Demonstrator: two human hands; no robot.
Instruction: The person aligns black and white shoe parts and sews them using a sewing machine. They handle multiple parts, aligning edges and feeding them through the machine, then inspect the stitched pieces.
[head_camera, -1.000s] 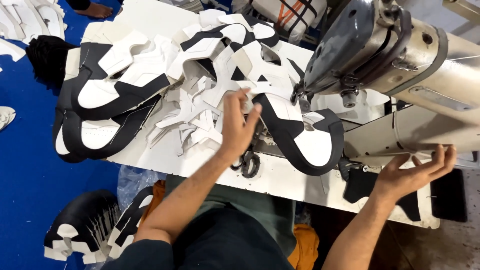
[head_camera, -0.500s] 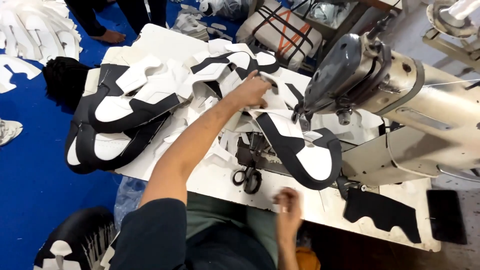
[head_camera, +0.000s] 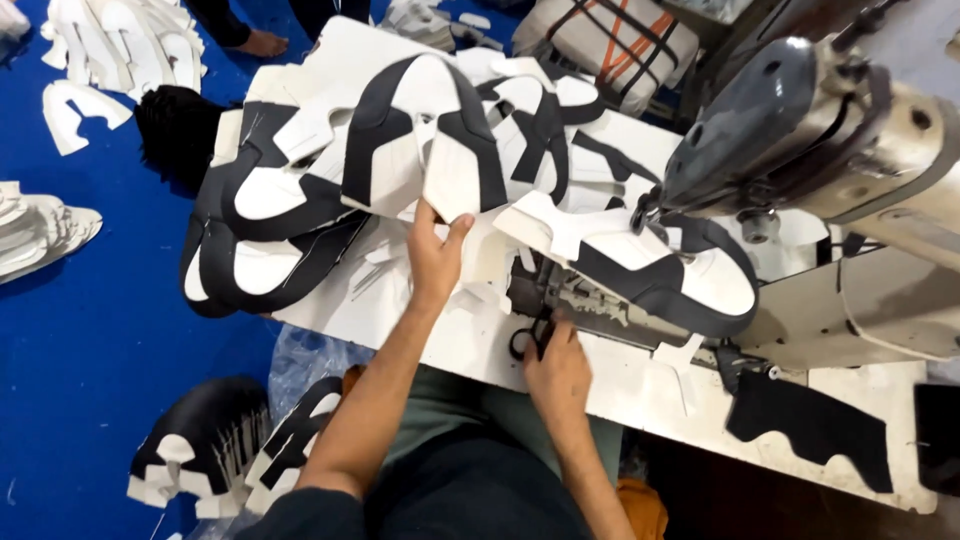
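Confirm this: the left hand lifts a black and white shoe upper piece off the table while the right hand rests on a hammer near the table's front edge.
Not a hammer. The head view shows the right hand on black-handled scissors near the front edge of the table. The rest stands: the left hand lifts a black and white shoe upper piece.

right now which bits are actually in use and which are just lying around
In hand:
- left hand lifting a black-and-white shoe upper piece
- right hand on the scissors
- upper piece under the sewing machine

Lying about:
- stacked uppers on the table
- black cut piece
- white pieces on the blue floor
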